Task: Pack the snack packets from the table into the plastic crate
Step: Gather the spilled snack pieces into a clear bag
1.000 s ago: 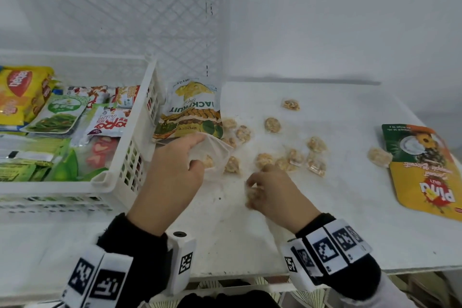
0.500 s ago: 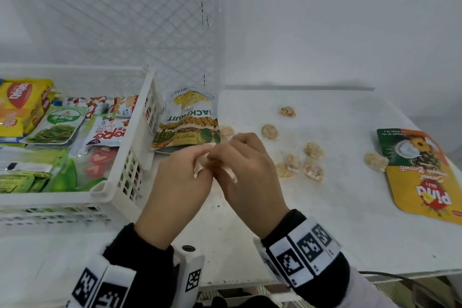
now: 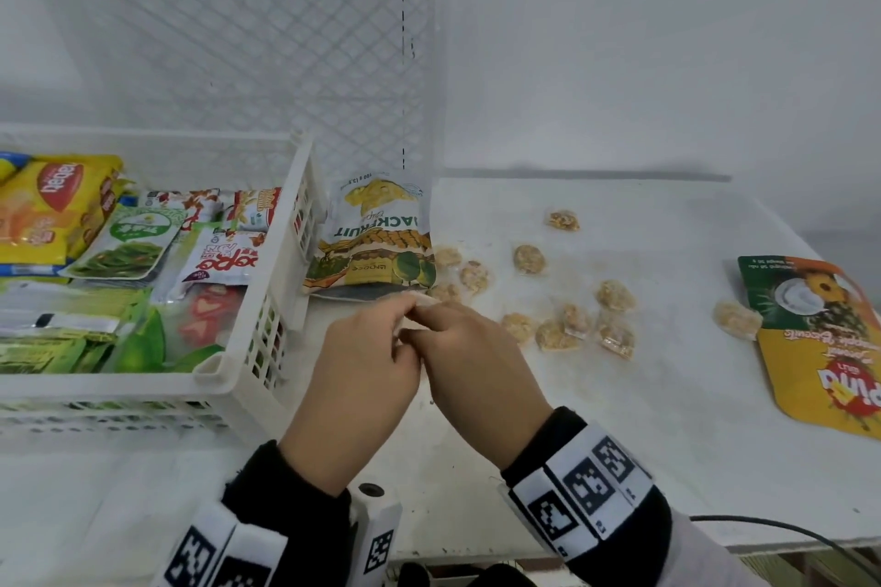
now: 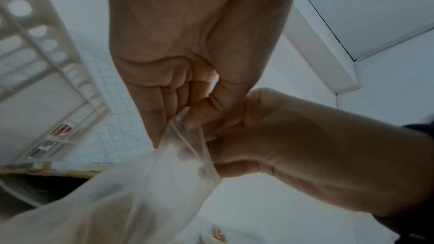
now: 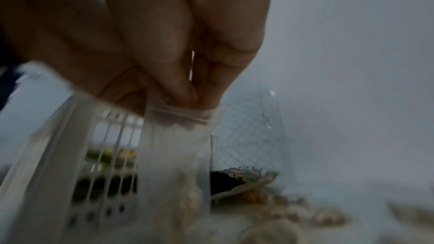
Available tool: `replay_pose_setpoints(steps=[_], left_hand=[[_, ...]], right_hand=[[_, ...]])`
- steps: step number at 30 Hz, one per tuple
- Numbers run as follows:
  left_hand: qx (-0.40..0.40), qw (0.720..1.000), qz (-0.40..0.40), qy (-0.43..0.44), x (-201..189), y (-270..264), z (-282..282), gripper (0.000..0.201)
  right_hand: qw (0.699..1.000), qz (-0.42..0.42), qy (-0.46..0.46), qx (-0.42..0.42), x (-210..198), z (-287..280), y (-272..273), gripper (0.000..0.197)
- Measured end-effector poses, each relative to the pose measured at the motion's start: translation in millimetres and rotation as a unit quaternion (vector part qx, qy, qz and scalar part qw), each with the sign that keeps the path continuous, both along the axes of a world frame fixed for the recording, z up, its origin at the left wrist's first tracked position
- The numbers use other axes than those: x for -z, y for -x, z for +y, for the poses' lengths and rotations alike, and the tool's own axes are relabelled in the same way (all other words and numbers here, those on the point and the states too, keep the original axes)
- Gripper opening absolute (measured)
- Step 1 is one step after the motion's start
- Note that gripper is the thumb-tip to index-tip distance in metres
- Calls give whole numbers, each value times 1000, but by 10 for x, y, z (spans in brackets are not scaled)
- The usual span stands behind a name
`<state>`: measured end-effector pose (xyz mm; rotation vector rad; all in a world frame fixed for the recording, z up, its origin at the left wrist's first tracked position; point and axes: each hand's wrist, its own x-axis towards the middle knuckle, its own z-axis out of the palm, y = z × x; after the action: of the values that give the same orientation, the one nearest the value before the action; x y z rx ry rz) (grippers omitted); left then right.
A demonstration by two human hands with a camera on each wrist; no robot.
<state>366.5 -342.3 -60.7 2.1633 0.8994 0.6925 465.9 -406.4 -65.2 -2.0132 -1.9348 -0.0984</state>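
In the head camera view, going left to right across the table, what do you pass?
White crate full of snack packets → jackfruit packet → left hand and right hand together on a clear bag → loose small snack packets → pineapple packet.

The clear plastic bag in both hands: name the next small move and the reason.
Probably let the right hand release whatever it has at the mouth of the clear plastic bag and withdraw for another of the small wrapped snack pieces on the white table. The left hand pinches the rim, the right's fingertips are at the opening, and many pieces lie loose.

left hand [image 4: 187, 47], right hand [image 4: 305, 146], pinching clear bag [image 4: 164, 183]
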Motion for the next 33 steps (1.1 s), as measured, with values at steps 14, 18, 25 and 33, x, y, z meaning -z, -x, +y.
replay_pose_setpoints(steps=[14, 18, 25, 33], left_hand=[[-40, 996, -15, 77, 13, 88, 236, 47], [-32, 996, -25, 85, 21, 83, 247, 47], [-40, 995, -23, 85, 6, 71, 270, 49], [-5, 997, -47, 61, -64, 2, 259, 43]], right_hand=[[961, 54, 265, 63, 342, 347, -727, 44], [959, 26, 272, 70, 391, 410, -673, 35], [930, 336, -51, 140, -41, 272, -717, 20], [977, 188, -96, -39, -212, 198, -350, 14]])
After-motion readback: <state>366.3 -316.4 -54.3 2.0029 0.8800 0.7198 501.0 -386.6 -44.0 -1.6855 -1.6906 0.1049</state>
